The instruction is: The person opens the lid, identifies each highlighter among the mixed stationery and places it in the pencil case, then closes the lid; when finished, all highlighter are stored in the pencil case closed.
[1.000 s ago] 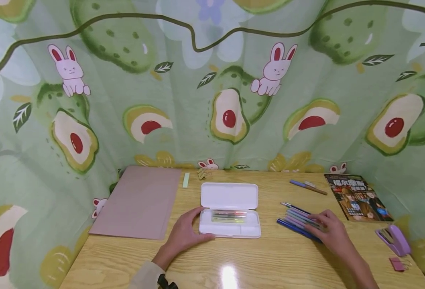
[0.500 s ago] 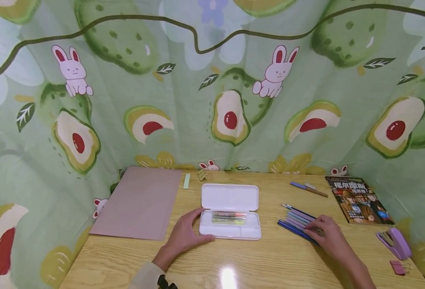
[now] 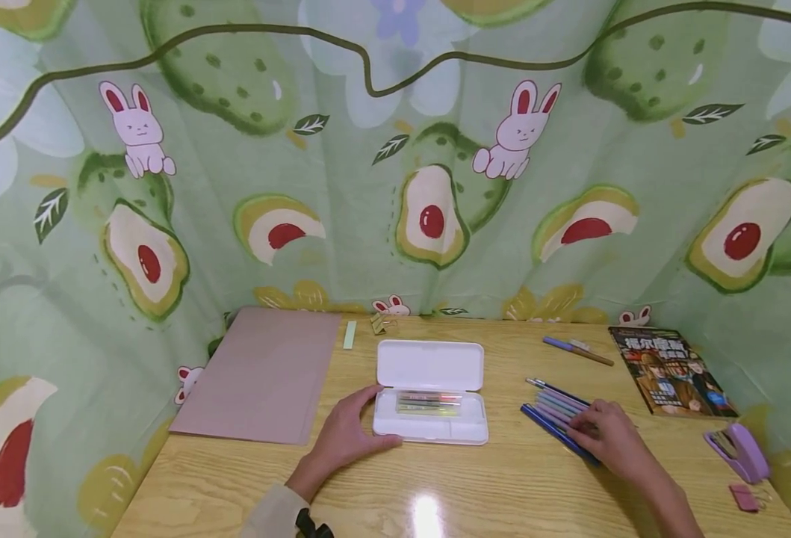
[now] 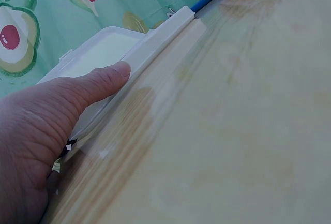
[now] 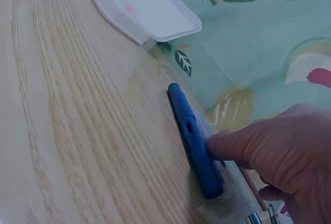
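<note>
An open white pencil case [image 3: 431,430] lies on the table with its lid tipped back. Several slim pens or refills [image 3: 429,403] in a clear sleeve lie inside. My left hand [image 3: 348,433] holds the case's left end, thumb along the front wall [image 4: 111,79] and fingers at the back corner. To the right, my right hand [image 3: 610,437] pinches the near ends of several pastel pens [image 3: 556,407] between thumb and fingers. A blue pen [image 3: 559,433] lies along their near side, and a dark pencil [image 3: 556,390] along the far side. The curled fingers hide the pens' ends.
A mauve folder [image 3: 257,373] lies at left. Behind the case are a pale green strip [image 3: 349,335] and a gold binder clip [image 3: 379,324]. At right lie two-tone pen [image 3: 578,350], book [image 3: 671,373], purple stapler [image 3: 738,452] and pink clip [image 3: 745,497]. A patterned curtain [image 3: 341,164] hangs behind.
My right hand has shifted slightly at the near ends of the pens, and more of the blue pen shows beside it. My left hand stays at the pencil case.
</note>
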The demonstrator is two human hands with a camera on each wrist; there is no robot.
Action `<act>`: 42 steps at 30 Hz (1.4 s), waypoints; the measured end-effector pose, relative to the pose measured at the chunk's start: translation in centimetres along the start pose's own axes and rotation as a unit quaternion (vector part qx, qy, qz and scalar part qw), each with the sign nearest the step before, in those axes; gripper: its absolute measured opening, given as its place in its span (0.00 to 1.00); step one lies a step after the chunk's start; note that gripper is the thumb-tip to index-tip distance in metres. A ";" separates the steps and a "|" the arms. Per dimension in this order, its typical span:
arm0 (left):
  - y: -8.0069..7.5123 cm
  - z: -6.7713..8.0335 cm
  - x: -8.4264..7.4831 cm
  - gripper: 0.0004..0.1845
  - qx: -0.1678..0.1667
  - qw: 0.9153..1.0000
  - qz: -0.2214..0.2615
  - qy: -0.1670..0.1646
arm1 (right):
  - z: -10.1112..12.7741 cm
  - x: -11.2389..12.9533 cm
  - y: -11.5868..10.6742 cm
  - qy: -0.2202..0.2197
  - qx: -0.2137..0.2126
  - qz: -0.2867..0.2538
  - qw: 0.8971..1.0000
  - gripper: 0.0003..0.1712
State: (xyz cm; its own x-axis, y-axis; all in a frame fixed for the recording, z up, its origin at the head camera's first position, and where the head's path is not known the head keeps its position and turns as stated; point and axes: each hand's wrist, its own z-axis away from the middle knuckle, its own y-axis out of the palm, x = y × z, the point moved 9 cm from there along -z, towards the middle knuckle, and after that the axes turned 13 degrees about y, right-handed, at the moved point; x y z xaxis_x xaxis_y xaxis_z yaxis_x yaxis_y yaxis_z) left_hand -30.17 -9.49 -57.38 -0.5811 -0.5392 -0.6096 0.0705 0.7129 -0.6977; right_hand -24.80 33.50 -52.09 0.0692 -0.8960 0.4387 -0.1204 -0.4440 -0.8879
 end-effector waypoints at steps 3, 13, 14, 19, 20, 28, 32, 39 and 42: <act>0.0 0.1 0.0 0.54 0.002 1.000 0.001 0.000 | 0.0 0.0 0.3 0.010 0.015 0.016 1.000 0.06; -0.1 0.2 0.0 0.54 0.001 1.000 0.005 -0.001 | -0.4 0.3 -0.3 0.026 0.032 -0.003 0.999 0.04; -0.1 0.2 0.0 0.54 0.001 1.000 0.005 -0.003 | -0.4 0.5 -0.5 0.024 0.030 -0.006 0.999 0.05; -0.2 0.3 0.1 0.55 0.001 1.000 0.001 -0.010 | -0.5 2.6 -1.6 -0.034 -0.024 -0.029 0.999 0.08; -0.2 0.3 0.1 0.55 0.001 1.000 -0.001 -0.010 | -0.5 3.2 -1.6 -0.049 -0.033 -0.034 0.998 0.09; -0.1 0.0 -0.1 0.54 0.005 1.000 -0.002 -0.009 | -1.4 9.2 0.7 -0.118 -0.010 -0.051 0.992 0.13; -0.1 0.0 -0.2 0.53 0.005 1.000 -0.002 -0.002 | -1.9 12.2 2.5 -0.141 0.013 -0.064 0.988 0.12; -0.1 0.0 -0.2 0.55 0.010 1.000 -0.006 -0.003 | -3.0 15.9 5.8 -0.138 0.067 -0.087 0.984 0.09; -0.1 0.0 -0.2 0.55 0.010 1.000 -0.005 0.001 | -3.3 17.4 7.2 -0.149 0.076 -0.080 0.983 0.08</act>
State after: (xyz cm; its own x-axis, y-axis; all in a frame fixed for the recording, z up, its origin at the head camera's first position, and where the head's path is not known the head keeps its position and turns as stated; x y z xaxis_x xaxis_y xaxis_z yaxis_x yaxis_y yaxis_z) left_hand -30.09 -9.48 -57.17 -0.5835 -0.5460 -0.6012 0.0805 0.6978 -0.7118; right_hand -27.70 14.74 -50.37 0.3652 -0.7628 0.5336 0.0630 -0.5516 -0.8317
